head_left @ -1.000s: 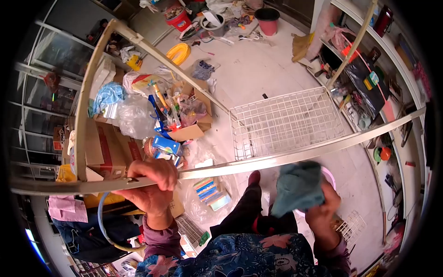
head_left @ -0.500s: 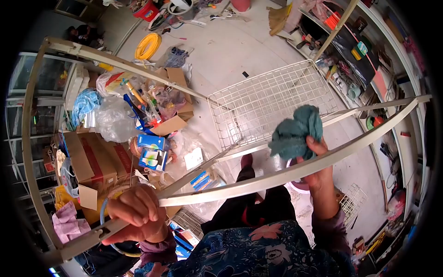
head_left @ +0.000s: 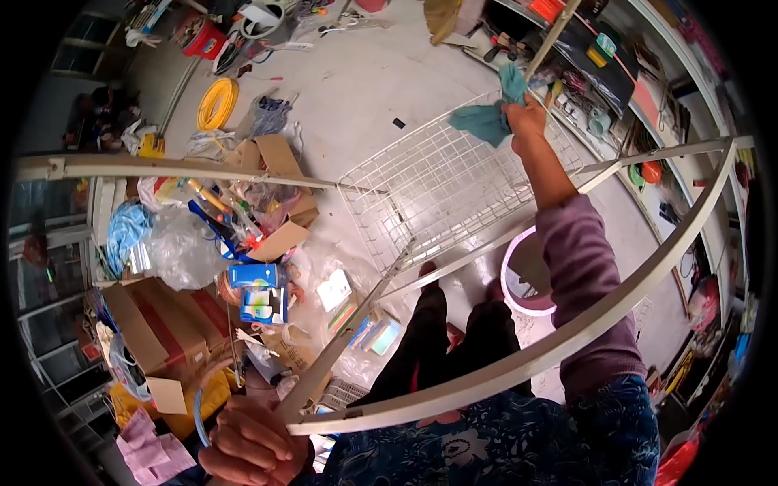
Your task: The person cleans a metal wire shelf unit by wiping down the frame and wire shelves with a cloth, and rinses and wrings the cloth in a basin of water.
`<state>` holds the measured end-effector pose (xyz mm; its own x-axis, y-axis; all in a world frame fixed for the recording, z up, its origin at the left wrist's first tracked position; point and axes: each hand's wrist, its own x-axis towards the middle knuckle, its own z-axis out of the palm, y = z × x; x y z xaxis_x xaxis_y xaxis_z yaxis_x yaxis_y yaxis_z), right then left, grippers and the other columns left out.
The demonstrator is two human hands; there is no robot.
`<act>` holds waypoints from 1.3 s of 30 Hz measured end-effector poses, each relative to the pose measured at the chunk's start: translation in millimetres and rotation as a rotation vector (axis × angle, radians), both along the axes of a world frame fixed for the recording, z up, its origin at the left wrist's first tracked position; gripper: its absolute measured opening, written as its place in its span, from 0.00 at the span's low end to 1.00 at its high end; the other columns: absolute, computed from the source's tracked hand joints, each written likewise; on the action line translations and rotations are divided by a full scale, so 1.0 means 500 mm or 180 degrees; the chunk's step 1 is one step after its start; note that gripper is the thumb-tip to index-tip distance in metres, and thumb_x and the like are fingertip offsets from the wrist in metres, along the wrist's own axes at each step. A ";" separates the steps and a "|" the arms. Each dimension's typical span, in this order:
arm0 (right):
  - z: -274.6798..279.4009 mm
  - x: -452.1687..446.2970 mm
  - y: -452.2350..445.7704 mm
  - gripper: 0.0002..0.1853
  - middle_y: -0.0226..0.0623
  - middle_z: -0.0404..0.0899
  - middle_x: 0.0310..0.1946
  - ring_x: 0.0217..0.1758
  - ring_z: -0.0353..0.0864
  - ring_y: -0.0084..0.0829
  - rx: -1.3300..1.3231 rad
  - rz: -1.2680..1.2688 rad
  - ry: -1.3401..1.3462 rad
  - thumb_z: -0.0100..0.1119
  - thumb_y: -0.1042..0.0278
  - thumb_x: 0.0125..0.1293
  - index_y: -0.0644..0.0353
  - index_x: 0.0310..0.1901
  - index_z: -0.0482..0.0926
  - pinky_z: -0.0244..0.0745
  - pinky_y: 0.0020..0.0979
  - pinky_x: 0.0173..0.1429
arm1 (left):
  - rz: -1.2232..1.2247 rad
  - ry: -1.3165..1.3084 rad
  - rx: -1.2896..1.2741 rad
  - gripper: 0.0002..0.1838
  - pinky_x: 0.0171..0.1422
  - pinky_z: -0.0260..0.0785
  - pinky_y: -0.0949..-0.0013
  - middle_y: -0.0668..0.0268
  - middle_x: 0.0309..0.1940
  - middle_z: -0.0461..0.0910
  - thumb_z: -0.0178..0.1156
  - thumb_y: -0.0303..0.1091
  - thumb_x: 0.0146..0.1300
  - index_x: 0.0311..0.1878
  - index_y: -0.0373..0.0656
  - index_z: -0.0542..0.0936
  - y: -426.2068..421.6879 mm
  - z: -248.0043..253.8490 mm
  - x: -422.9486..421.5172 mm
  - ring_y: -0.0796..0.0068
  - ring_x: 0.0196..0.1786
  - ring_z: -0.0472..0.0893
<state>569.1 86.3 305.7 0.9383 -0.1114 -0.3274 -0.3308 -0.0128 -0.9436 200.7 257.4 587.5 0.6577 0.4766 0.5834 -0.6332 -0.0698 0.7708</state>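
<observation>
My left hand (head_left: 251, 444) is closed around the near left corner of an off-white metal rack frame (head_left: 519, 366), whose long bar curves across in front of my body. Beyond it, my right arm reaches out over the bar. In my right hand (head_left: 527, 121) is a teal cloth (head_left: 483, 123), bunched in the fingers with its ends hanging out. Hand and cloth are at the far right rim of a white wire basket (head_left: 454, 190), close to a slanting post of the frame. Whether the cloth touches the post or the basket cannot be told.
Opened cardboard boxes (head_left: 154, 324), plastic bags (head_left: 186, 247) and blue packets (head_left: 263, 304) crowd the floor at left. A yellow hose coil (head_left: 217, 104) lies farther back. Beside my legs stands a round pink-rimmed tub (head_left: 509, 283). Cluttered shelves (head_left: 640, 105) line the right.
My right hand has moved forward and away from me with the cloth, from above the near bar to the basket's far side. My left hand has shifted slightly down, still on the frame.
</observation>
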 end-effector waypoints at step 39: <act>-0.173 -0.325 0.170 0.19 0.32 0.71 0.54 0.56 0.64 0.44 -0.0791 0.7540 -0.2570 0.57 0.76 0.40 0.55 0.39 0.81 0.68 0.34 0.54 | 0.0766 0.0479 0.0283 0.13 0.20 0.60 0.77 0.74 0.11 0.63 0.47 0.43 0.65 0.26 0.49 0.67 -0.024 0.008 -0.008 0.80 0.14 0.67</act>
